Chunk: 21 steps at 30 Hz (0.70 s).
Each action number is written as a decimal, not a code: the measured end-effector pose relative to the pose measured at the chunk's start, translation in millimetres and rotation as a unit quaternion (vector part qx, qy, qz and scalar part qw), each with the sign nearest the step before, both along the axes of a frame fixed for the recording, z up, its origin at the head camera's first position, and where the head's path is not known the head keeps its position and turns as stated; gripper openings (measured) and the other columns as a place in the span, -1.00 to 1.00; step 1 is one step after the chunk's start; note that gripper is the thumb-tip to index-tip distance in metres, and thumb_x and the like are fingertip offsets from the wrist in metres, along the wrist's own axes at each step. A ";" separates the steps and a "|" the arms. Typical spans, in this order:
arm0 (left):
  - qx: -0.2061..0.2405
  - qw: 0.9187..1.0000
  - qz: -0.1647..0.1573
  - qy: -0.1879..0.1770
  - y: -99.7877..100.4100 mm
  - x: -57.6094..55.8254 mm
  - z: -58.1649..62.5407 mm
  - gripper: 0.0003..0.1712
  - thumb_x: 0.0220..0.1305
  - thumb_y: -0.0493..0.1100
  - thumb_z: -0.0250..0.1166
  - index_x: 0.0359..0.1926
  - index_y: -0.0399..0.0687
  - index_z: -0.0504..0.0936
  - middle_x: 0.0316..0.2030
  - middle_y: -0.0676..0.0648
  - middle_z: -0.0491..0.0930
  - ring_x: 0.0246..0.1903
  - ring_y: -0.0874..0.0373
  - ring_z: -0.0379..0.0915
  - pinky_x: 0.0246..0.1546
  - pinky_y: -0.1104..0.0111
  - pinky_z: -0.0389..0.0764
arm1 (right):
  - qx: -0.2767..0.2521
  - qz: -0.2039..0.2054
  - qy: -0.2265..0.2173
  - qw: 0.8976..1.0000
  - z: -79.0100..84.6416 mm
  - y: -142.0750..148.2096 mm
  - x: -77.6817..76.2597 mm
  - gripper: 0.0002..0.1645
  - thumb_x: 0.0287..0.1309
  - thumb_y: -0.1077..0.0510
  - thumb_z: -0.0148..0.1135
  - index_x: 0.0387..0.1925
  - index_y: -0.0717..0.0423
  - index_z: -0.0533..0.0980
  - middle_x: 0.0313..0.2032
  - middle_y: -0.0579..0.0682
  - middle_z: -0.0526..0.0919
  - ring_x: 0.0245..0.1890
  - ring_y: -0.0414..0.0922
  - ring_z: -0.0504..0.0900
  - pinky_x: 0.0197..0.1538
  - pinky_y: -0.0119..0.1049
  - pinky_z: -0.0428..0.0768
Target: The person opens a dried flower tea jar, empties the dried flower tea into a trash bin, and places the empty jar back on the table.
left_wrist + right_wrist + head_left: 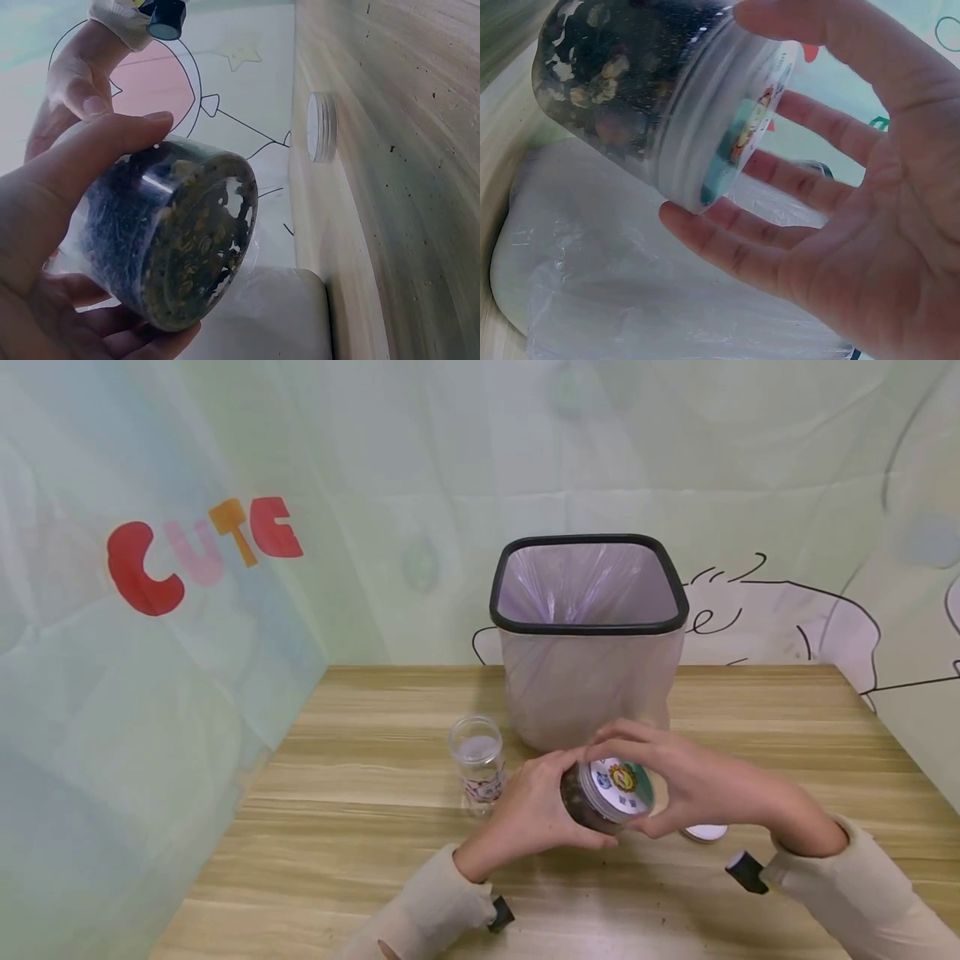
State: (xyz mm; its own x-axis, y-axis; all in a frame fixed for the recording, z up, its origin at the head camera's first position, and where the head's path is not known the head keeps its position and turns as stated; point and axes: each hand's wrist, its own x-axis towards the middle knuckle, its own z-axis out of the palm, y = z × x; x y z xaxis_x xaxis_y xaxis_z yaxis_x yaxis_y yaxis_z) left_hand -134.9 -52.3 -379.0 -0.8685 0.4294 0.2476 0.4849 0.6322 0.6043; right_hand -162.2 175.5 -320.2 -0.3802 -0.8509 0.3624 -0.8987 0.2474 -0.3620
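A clear plastic jar (576, 800) full of dark, dried-looking bits is held up over the table, tilted to the right. My left hand (532, 810) grips its body, with the thumb along one side in the left wrist view. On the jar sits a lid (621, 783) with a colourful printed top. My right hand (686, 774) holds this lid by its rim; in the right wrist view its fingers (727, 251) and thumb curve round the edge, the palm apart from the top. The jar's base (202, 247) faces the left wrist camera.
Left of my hands stands an open, clear jar (480, 760) with a printed label. A white lid (705, 832) lies near my right wrist. Behind the hands is a lined waste bin (592, 681) with a black rim. Small dark crumbs dot the wooden table (337, 827).
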 end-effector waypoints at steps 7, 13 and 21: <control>-0.012 1.000 0.006 0.011 0.9 -1.0 -1.8 0.08 -0.35 0.30 0.67 0.25 0.03 0.50 -0.04 0.13 0.61 -0.10 0.32 0.51 -0.12 0.41 0.57 | 0.044 -0.110 -0.053 0.991 -0.4 -3.5 12.7 -0.10 0.11 -0.32 0.36 0.39 -0.05 0.34 0.19 -0.13 0.35 0.09 -0.20 0.42 0.06 -0.16 0.56; -0.011 1.000 0.007 0.013 1.3 -1.3 -0.8 0.13 -0.35 0.30 0.67 0.31 0.06 0.47 -0.02 0.13 0.61 -0.08 0.32 0.51 -0.10 0.41 0.56 | 0.061 -0.142 -0.042 0.987 -0.5 -6.5 15.5 -0.12 0.14 -0.32 0.35 0.35 0.05 0.38 0.02 -0.09 0.40 -0.13 -0.21 0.44 -0.13 -0.27 0.56; -0.015 1.000 0.006 0.003 -0.5 1.0 -2.2 0.13 -0.33 0.25 0.69 0.33 0.04 0.46 0.06 0.08 0.60 0.00 0.28 0.50 -0.01 0.36 0.56 | 0.016 -0.047 0.005 0.999 -4.0 -1.5 8.5 -0.18 0.06 -0.07 0.51 0.33 0.03 0.42 0.08 -0.10 0.44 0.02 -0.19 0.44 -0.02 -0.21 0.59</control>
